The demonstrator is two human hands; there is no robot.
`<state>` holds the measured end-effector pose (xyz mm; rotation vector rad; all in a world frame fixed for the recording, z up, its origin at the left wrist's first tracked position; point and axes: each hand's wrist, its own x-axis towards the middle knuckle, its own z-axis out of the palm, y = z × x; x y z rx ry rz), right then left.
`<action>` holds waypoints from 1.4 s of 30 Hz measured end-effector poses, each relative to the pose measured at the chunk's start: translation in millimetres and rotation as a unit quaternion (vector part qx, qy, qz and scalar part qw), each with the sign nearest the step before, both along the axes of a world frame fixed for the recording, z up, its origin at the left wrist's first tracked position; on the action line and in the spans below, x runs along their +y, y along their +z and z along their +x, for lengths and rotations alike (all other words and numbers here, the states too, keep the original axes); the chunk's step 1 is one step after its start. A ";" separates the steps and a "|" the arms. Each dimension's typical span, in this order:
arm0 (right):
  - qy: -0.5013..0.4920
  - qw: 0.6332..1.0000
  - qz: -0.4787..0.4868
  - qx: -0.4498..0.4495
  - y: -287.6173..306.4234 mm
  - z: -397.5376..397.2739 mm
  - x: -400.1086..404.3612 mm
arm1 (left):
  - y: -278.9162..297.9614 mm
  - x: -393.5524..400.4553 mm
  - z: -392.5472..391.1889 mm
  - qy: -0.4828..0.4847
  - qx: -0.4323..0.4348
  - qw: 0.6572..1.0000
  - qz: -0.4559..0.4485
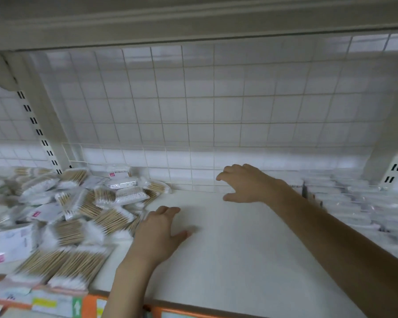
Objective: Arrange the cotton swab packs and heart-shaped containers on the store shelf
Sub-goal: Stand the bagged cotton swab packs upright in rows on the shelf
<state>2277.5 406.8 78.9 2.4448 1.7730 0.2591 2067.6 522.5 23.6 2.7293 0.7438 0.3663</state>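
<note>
Fingers (170,211) of the left hand (159,235) lie nearly straight and together, thumb out to the right, holding nothing; the hand's left edge sits against the heap of cotton swab packs (62,216), probably to push or dam the loose packs away from the middle. The right hand (246,183) reaches farther back toward the wire grid, its fingers spread wide and slightly bent, also holding nothing; whether it touches the shelf or hovers just above it I cannot tell.

The packs, clear sleeves of wooden-stemmed swabs with white tips, are piled in disorder over the left part of the shelf (228,260), several overlapping and tilted, some reaching the near edge. No heart-shaped containers can be made out. To the far right lies a blurred mass of clear-wrapped goods (354,203), too indistinct to name. Between the two piles the white shelf surface lies bare, which looks like a space made ready for orderly rows.

Behind stands the wire grid back panel (193,111) in front of white tiles, with slotted uprights (36,127) at the sides and an orange price strip (90,306) along the near edge.
</note>
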 end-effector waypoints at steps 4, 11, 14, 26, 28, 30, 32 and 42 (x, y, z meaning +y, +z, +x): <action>0.034 0.998 -0.008 0.045 -19.1 -32.9 39.1 | 10.4 25.6 -31.1 0.053 0.003 0.998 0.019; 0.036 0.993 0.024 0.108 -30.4 -60.7 108.3 | 23.3 75.6 -67.8 0.106 0.006 0.993 0.048; 0.022 0.992 0.026 0.118 -32.3 -62.1 132.5 | 24.7 91.7 -73.5 0.121 0.039 0.991 0.044; -0.055 0.984 0.063 0.156 -66.0 -53.8 171.8 | 2.1 104.3 -90.2 0.112 0.081 0.990 -0.001; -0.055 0.981 0.084 0.165 -67.5 -53.7 169.6 | 1.2 103.5 -90.0 0.113 0.076 0.991 -0.005; -0.062 0.976 0.109 0.178 -66.1 -54.4 165.9 | 0.1 103.9 -89.1 0.111 0.069 0.991 -0.008; -0.076 0.969 0.132 0.194 -63.3 -56.4 161.5 | -0.8 105.4 -88.1 0.109 0.065 0.992 -0.010; 0.085 0.912 0.282 0.287 -44.4 -76.1 161.6 | -8.1 108.7 -86.3 0.105 0.048 0.993 0.006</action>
